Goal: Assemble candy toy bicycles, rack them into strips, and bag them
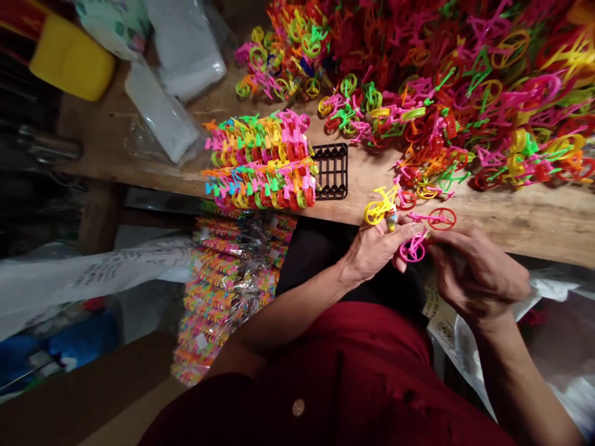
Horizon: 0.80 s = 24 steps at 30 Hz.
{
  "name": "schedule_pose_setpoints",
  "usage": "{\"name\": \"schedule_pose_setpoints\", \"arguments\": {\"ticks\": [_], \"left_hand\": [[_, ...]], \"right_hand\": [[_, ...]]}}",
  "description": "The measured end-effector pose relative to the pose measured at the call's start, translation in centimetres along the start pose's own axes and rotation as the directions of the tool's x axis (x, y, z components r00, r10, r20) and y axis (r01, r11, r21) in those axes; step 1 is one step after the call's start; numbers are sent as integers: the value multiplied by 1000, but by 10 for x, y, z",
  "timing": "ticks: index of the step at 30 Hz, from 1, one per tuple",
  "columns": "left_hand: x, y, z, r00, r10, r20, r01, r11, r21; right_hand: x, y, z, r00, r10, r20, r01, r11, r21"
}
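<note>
My left hand [374, 248] is closed at the front edge of the bench. It grips a pink plastic toy bicycle [413, 248] between thumb and fingers. A yellow toy bicycle [381, 205] with a small printed label or tube beside it rises from the same hand. Close by on the right, my right hand [481, 266] pinches at the end of the pink bicycle; its fingertips partly hide the spot. A pink piece with a red wheel [442, 218] lies just beyond the fingers. Left of my hands, toy bicycles in rows [260, 164] fill most of a black plastic rack [341, 170].
A large heap of coloured toy bicycles [441, 99] covers the back and right of the wooden bench [362, 179]. Clear plastic bags [160, 111] and a yellow object [72, 57] lie at the left. Wrapped packs of toys [223, 297] are stacked below the bench edge.
</note>
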<state>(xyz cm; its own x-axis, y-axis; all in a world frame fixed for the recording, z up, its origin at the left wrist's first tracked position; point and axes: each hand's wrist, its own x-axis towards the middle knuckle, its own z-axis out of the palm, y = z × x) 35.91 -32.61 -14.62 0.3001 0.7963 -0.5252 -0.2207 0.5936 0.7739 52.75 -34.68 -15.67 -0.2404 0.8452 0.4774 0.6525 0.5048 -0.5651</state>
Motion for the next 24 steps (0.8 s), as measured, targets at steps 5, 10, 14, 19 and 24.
{"name": "schedule_pose_setpoints", "arguments": {"ticks": [5, 10, 14, 19, 24], "left_hand": [[-1, 8, 4, 998, 34, -49, -33, 999, 22], [-1, 21, 0, 991, 91, -100, -72, 980, 185], [-20, 49, -21, 984, 136, -116, -52, 837, 545], [-59, 107, -55, 925, 276, -262, -85, 821, 565], [-40, 147, -92, 686, 662, -302, -346, 662, 665]], "right_hand": [[-2, 4, 5, 997, 17, -71, -21, 998, -59], [-3, 21, 16, 995, -54, -87, 30, 968, -250], [16, 14, 25, 997, -32, -66, 17, 976, -218], [43, -10, 57, 998, 27, -58, -19, 991, 131], [79, -20, 108, 997, -47, -54, 60, 962, 267]]}}
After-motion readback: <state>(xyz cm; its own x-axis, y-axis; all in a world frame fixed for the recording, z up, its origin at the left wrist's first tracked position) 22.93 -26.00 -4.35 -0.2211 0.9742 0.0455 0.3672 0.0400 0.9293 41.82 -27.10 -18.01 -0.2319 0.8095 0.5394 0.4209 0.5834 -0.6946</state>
